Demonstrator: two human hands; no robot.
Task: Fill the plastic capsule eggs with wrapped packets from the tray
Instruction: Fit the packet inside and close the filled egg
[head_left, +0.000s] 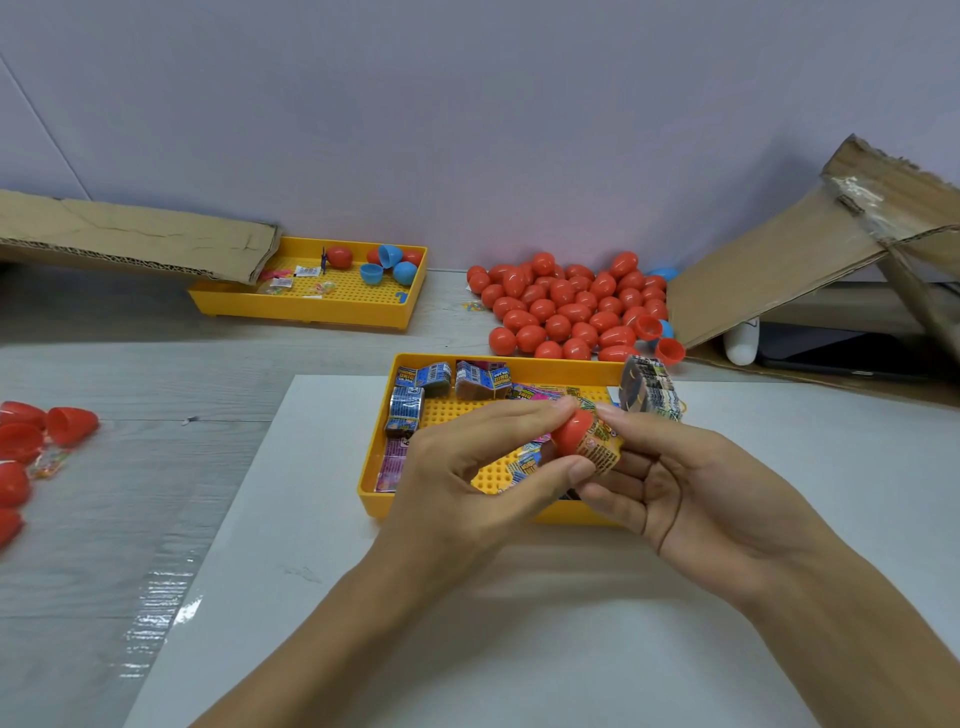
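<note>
**A:** What's going on with the red capsule half (571, 431)?

**B:** It's being held just above the near yellow tray (375, 499), over the right part of it. The left hand (467, 467) is pinching it between thumb and fingertips, with the open end apparently turning toward the right hand (691, 483).

**A:** And the right hand?

**B:** Its fingers are curling around a wrapped packet (602, 447), pushing it against the half's mouth. I'd judge the packet is partly in; how deep, I can't tell.

**A:** Why work so low over the tray?

**B:** Probably so anything slipping is landing back among the other packets (410, 405), which are lying along the tray's far and left walls.

**A:** Any room around them?

**B:** The white sheet (519, 649) under the wrists is giving open space near and to the right. The pile of closed red eggs (561, 312) is sitting beyond the tray's far rim, well apart from the hands. Loose red halves (70, 423) are waiting far left, a second yellow tray (311, 312) is lying far back under a cardboard flap (135, 234), and a tall packet stack (652, 387) is standing at the near tray's far right corner, close to the right fingertips.
</note>
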